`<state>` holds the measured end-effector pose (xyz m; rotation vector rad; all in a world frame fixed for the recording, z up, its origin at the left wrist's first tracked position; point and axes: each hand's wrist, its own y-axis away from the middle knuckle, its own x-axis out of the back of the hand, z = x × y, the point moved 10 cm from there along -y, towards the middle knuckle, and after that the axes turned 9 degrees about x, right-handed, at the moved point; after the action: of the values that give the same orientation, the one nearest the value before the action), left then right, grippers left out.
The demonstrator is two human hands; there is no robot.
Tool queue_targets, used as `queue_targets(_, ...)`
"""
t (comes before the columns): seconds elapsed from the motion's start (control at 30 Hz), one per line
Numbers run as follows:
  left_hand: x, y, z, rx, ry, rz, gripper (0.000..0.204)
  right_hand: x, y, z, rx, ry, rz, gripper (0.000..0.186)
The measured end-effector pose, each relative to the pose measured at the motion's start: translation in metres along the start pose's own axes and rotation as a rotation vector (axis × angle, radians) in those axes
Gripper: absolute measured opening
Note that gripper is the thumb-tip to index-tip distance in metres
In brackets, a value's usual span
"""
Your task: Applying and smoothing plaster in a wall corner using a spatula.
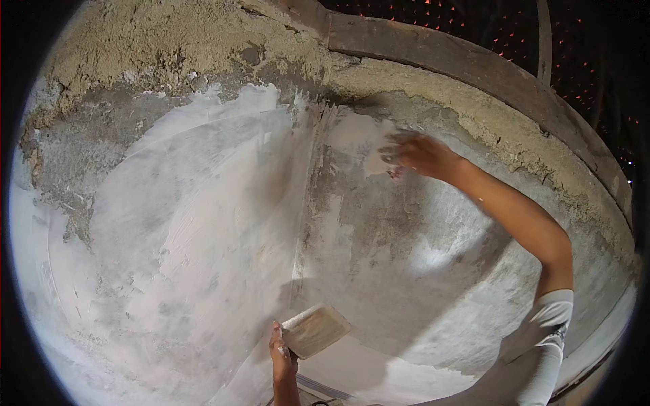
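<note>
My left hand [282, 352], low in the view, grips a pale rectangular board [316, 330] with a smeared tan and brownish top. Higher up, my right hand [413, 154] is raised to the wall beside a patch of pale wet plaster [355, 135]; its fingers are motion-blurred, and I cannot make out whether they hold a tool. The wall [203, 230] is coated unevenly in white over grey, with a vertical inside corner between the two faces.
A rough sandy band [149, 47] runs along the wall's top, with a weathered wooden beam [440, 51] above it at the right. Beyond the beam is darkness with small red specks and an upright post [544, 37]. A dark strip lies near the bottom behind my left wrist.
</note>
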<state>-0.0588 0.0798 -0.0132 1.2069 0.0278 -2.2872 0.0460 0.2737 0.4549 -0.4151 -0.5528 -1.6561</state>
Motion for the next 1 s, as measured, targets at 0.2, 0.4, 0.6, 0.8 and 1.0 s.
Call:
queue_targets(0.2, 0.02, 0.012, -0.004, -0.009, 0.051, 0.137, 0.051, -0.017, -0.1, 0.015, 0.115, 0.038, 0.458, 0.03)
queue_targets(0.4, 0.037, 0.013, -0.007, -0.016, 0.057, 0.182, 0.043, -0.075, -0.125, 0.02, 0.021, 0.121, 0.265, 0.029)
queue_targets(0.6, 0.017, 0.009, -0.005, 0.021, 0.071, 0.129, 0.046, -0.092, -0.053, 0.001, 0.038, 0.029, 0.12, 0.031)
queue_targets(0.8, -0.021, 0.002, -0.005, 0.023, 0.029, -0.038, 0.055, -0.065, 0.069, -0.027, -0.009, 0.144, 0.066, 0.035)
queue_targets(1.0, -0.019, 0.005, -0.021, 0.067, 0.037, -0.062, 0.053, -0.029, 0.135, -0.071, -0.129, 0.012, 0.064, 0.044)
